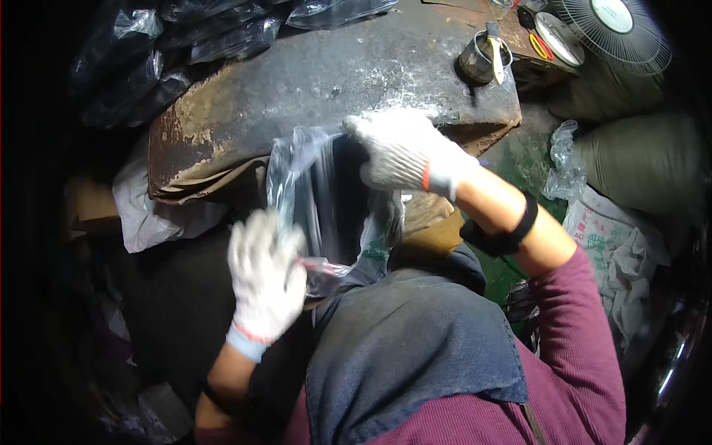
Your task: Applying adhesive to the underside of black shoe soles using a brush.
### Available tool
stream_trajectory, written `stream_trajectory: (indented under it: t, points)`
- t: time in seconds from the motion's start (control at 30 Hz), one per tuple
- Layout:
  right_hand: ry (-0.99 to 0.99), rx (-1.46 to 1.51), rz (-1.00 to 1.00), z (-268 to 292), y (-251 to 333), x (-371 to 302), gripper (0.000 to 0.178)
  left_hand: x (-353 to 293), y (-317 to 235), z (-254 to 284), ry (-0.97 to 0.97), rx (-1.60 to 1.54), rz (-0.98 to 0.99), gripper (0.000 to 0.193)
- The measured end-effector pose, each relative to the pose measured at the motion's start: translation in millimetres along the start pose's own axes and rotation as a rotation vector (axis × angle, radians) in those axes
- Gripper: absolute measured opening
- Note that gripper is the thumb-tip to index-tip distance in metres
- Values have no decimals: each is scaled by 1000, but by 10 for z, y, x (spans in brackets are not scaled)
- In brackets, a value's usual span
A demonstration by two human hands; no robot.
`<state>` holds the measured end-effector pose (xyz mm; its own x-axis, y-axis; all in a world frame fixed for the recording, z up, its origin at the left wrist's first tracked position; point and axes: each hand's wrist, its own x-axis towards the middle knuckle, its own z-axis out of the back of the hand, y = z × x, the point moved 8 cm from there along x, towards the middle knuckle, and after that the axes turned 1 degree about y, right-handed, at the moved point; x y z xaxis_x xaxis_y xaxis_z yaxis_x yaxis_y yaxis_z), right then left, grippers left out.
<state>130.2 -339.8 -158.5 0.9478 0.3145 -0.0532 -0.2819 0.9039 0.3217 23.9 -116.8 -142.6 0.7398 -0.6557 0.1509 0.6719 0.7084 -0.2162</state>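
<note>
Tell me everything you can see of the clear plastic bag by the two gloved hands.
The clear plastic bag looks thin and glossy, its sides crumpled and streaked with reflections. Something dark shows within its outline, too blurred to identify. A reddish strip lies near its lower edge. It sits at the worn worktop's near edge, between left hand and right hand; blur hides how firmly either grips it.

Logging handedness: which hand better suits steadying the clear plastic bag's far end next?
Likely right: the white-gloved right hand is nearer that end of the bag than the gloved left hand.
</note>
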Motion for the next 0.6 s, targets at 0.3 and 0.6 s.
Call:
stream_trajectory:
  t: [0.3,0.6]
  points:
    - [148,-225,6,-275,-186,630,29,1831,296,-657,-39,177,158,44]
    - [36,-231,147,-310,-844,128,26,1412,1504,-1206,-211,-1050,530,33]
